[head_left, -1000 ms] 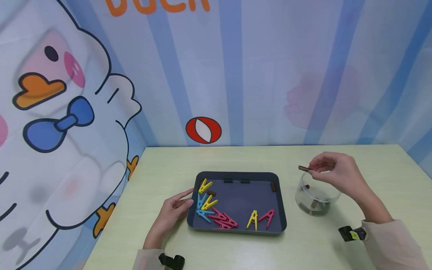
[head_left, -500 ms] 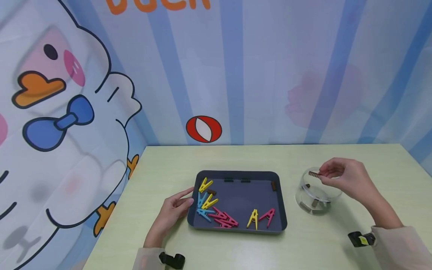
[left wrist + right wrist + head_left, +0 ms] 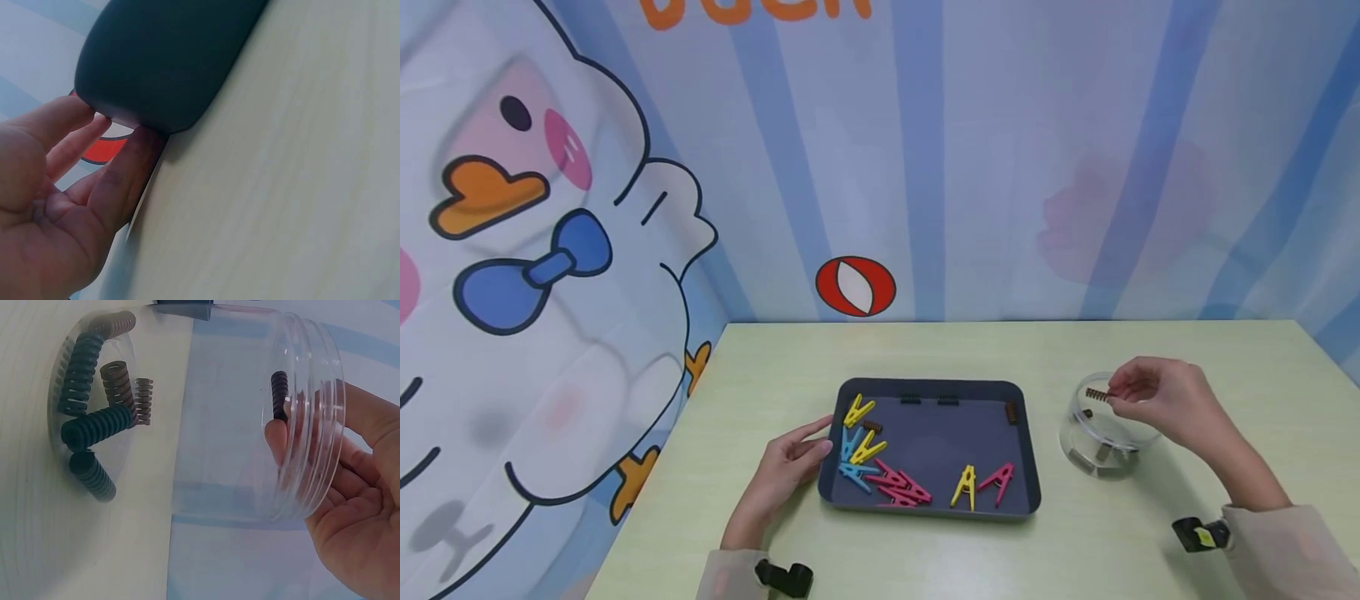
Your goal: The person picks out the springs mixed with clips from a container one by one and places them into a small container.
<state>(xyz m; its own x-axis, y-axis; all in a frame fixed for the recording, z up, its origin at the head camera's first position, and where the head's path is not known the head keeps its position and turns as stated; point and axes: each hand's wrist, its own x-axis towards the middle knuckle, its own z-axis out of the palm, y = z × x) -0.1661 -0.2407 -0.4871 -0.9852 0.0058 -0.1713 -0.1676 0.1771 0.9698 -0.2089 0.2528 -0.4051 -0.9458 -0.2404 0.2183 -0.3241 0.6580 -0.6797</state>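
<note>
My right hand (image 3: 1172, 400) pinches a small dark brown coil spring (image 3: 1097, 395) between thumb and fingertips at the mouth of a clear round jar (image 3: 1101, 471). The right wrist view shows the held spring (image 3: 280, 395) and the fingertips behind the clear wall near the jar's threaded rim. Several green springs (image 3: 100, 427) and brown springs (image 3: 117, 381) lie at the jar's bottom. My left hand (image 3: 778, 471) rests beside a dark grey tray (image 3: 955, 450), its extended fingers and thumb touching the outer left wall. Close up, the fingertips meet the tray's edge (image 3: 150, 69).
Inside the tray lie yellow clothespins (image 3: 868, 448), blue clothespins (image 3: 855, 475) and pink clothespins (image 3: 902, 483). Two dark springs (image 3: 948, 400) lie along its back wall, one brown spring (image 3: 1011, 412) at the right and another brown spring (image 3: 872, 426) at the left. A printed curtain (image 3: 985, 167) hangs behind the table (image 3: 760, 354).
The right hand with the pinched spring has moved right and lower, from the jar's left rim to over its mouth. The left hand and the tray have stayed in place.
</note>
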